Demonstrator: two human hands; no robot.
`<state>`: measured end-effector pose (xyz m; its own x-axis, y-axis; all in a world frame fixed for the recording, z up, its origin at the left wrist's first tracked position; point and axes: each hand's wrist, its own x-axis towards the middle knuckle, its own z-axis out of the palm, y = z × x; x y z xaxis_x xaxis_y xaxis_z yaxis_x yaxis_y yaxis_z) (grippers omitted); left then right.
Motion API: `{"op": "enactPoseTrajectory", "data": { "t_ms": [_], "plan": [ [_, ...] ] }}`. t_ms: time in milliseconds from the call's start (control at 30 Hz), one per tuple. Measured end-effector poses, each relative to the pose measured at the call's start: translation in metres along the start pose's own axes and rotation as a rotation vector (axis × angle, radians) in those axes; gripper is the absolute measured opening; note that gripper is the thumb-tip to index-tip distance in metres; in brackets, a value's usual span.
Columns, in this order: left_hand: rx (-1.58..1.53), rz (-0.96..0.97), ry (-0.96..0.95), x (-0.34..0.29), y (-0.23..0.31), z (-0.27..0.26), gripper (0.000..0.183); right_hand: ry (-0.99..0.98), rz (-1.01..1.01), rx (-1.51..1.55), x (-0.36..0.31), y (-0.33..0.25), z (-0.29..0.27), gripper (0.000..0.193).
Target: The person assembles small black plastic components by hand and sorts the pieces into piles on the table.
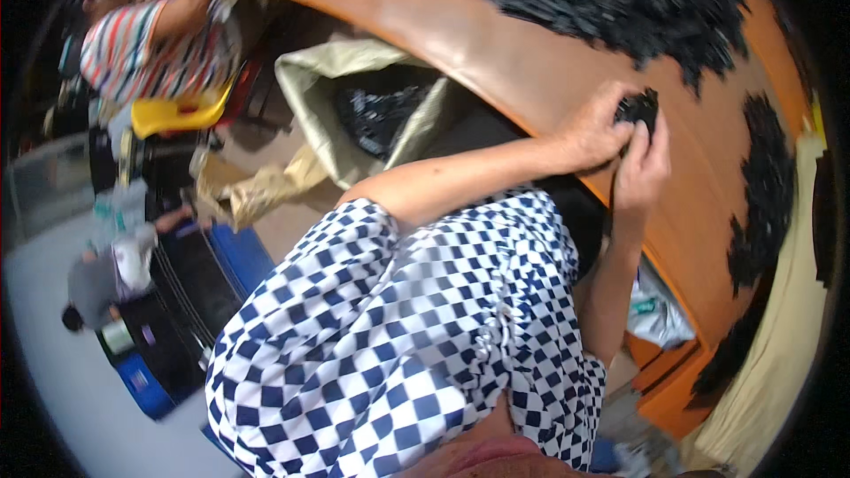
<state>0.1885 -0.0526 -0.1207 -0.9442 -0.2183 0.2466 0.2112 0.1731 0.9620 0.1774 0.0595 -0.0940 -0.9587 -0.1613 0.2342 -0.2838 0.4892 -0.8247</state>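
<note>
Both my hands meet over the near edge of the orange-brown table (496, 62). My left hand (595, 128) is closed, its fingers around a small bunch of shiny black pieces (639, 108) that look like plastic parts. From the other side my right hand (645, 164) grips the same bunch, thumb and fingers pressed on it. The exact kind of part is too small and blurred to make out. Beyond the hands spreads a large heap of similar black pieces (611, 0). A second, narrower heap (763, 186) lies along the right side of the table.
An open pale woven sack (301, 80) with black pieces inside stands left of the table, beside crumpled brown paper (266, 190). Another person (159, 49) in a striped top sits near a yellow chair (181, 113). A farther person (111, 279) is at the left. Beige cloth (770, 327) hangs at right.
</note>
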Motion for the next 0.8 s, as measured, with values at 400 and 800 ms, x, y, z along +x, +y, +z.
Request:
{"op": "enactPoseTrajectory", "data": {
  "t_ms": [400,800],
  "plan": [
    [0.524,-0.203,0.3,-0.095,0.051,-0.22,0.041,-0.634,-0.235,0.33,-0.034,-0.116,0.138,0.04],
    [0.807,0.322,-0.109,0.045,0.052,-0.132,0.026,-0.19,-0.227,0.023,0.012,-0.055,-0.016,0.021]
  ]
}}
